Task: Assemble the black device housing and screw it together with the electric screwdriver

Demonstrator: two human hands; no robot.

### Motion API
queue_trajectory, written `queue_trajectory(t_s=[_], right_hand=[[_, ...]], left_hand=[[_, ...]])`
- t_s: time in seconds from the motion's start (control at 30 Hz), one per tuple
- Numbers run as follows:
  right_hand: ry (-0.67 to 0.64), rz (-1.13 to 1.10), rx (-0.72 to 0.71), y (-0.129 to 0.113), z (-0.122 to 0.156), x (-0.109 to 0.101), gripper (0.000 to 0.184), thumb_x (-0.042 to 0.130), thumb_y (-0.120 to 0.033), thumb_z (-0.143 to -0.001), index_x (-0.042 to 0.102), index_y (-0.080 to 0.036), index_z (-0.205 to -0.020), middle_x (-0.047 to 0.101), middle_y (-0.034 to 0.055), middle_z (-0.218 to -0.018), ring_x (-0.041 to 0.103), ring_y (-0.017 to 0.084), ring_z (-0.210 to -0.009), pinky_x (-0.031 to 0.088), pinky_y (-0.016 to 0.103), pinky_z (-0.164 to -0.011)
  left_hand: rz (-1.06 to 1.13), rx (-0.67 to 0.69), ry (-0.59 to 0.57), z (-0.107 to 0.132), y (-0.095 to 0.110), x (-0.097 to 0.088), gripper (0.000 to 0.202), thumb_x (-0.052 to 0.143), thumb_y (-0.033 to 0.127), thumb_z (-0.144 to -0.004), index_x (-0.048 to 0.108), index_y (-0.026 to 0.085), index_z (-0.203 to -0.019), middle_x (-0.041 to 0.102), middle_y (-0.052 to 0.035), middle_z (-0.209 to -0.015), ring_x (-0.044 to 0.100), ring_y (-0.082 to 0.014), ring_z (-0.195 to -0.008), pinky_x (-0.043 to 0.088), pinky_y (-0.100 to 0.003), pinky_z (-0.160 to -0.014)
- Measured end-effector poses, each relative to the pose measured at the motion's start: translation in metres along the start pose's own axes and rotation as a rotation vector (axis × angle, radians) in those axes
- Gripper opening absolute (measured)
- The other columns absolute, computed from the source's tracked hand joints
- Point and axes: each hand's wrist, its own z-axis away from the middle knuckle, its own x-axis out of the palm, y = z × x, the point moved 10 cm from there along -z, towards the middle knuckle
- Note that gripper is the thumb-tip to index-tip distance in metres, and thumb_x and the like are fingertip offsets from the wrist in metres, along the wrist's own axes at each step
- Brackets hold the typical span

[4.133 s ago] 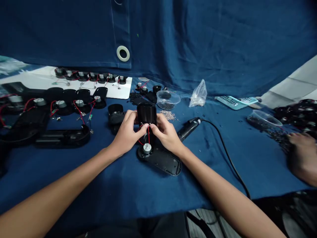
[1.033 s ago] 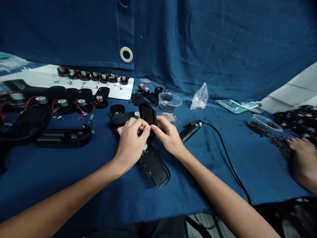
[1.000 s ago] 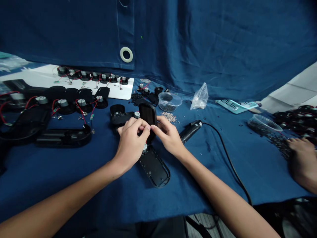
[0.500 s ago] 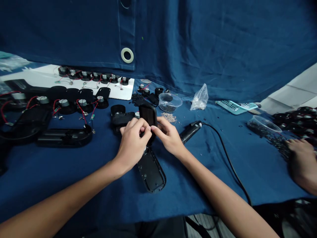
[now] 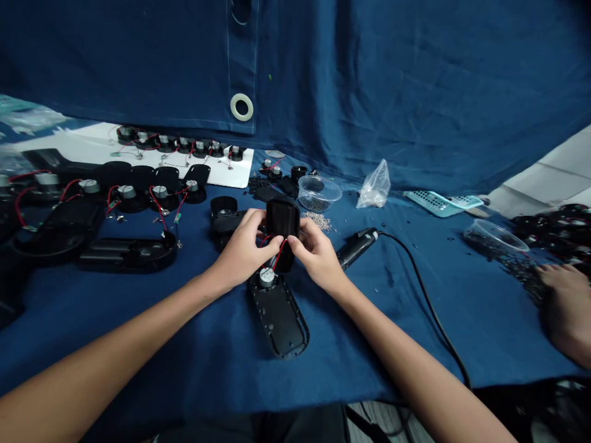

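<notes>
Between my two hands stands an upright black plastic housing (image 5: 282,216), its hollow side toward me. My left hand (image 5: 249,249) grips its left edge, the thumb at a red wire (image 5: 279,253) that runs down from the housing. On the right edge my right hand (image 5: 316,252) is closed, its thumb close to the wire too. The wire leads toward a round silver motor (image 5: 266,276) at the top end of a black oblong shell (image 5: 281,320), which lies open on the blue cloth just below my hands. What sits under the thumbs is too small to make out.
Wired black motor units (image 5: 159,192) stand in rows at left. A corded black screwdriver (image 5: 357,247) lies right of my hands, near small screws (image 5: 317,220), a clear tub (image 5: 319,192) and a plastic bag (image 5: 375,184). Another person's foot or hand (image 5: 566,301) rests at far right.
My left hand has moved from in front of the housing to its left edge, fingers now behind it. The housing faces me more squarely, and the red wire and silver motor have come into sight.
</notes>
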Motion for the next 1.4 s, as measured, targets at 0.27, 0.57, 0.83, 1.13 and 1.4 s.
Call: queue_trajectory(t_s=[0.27,0.57,0.83,1.13,1.4], right_hand=[[0.012,0.077,-0.023,-0.005,0.001,0.001,0.012,0.051,-0.027,-0.089,0.049,-0.021,-0.099,0.056,-0.0003,-0.089,0.058,0.013,-0.080,0.045,0.025,-0.072],[0.041,0.165,-0.029,-0.007,0.002,0.000,0.015,0.051,-0.026,-0.088,0.051,-0.020,-0.102,0.060,-0.0006,-0.085,0.059,0.012,-0.075,0.046,0.024,-0.069],[0.100,0.238,-0.020,-0.009,0.007,0.002,0.018,0.051,-0.027,-0.087,0.052,-0.019,-0.103,0.061,0.0001,-0.082,0.060,0.012,-0.071,0.047,0.023,-0.065],[0.114,0.293,-0.015,-0.005,0.009,0.001,0.018,0.050,-0.029,-0.089,0.052,-0.019,-0.104,0.059,0.0001,-0.083,0.057,0.012,-0.069,0.044,0.024,-0.065],[0.101,0.375,-0.016,-0.007,0.009,0.000,0.022,0.048,-0.031,-0.090,0.053,-0.019,-0.108,0.062,0.0018,-0.085,0.058,0.013,-0.069,0.045,0.025,-0.065]], left_hand=[[-0.119,0.045,0.043,0.002,0.006,-0.005,0.019,0.056,0.023,-0.084,0.052,0.015,-0.101,0.049,-0.0055,-0.102,0.054,-0.0181,-0.096,0.049,-0.035,-0.085],[-0.121,0.039,0.055,0.004,0.004,-0.004,0.023,0.058,0.025,-0.082,0.050,0.016,-0.100,0.048,-0.0049,-0.099,0.055,-0.0181,-0.093,0.051,-0.035,-0.083],[-0.064,0.034,0.062,0.006,-0.007,0.001,0.029,0.058,0.026,-0.082,0.046,0.017,-0.106,0.052,-0.0079,-0.104,0.058,-0.0210,-0.099,0.052,-0.038,-0.088],[-0.039,-0.001,0.054,0.006,-0.009,0.002,0.028,0.057,0.025,-0.080,0.048,0.015,-0.105,0.056,-0.0105,-0.106,0.060,-0.0233,-0.101,0.054,-0.041,-0.089],[-0.006,-0.011,0.067,0.006,-0.011,0.002,0.029,0.059,0.024,-0.080,0.049,0.016,-0.106,0.057,-0.0105,-0.108,0.061,-0.0229,-0.101,0.054,-0.039,-0.087]])
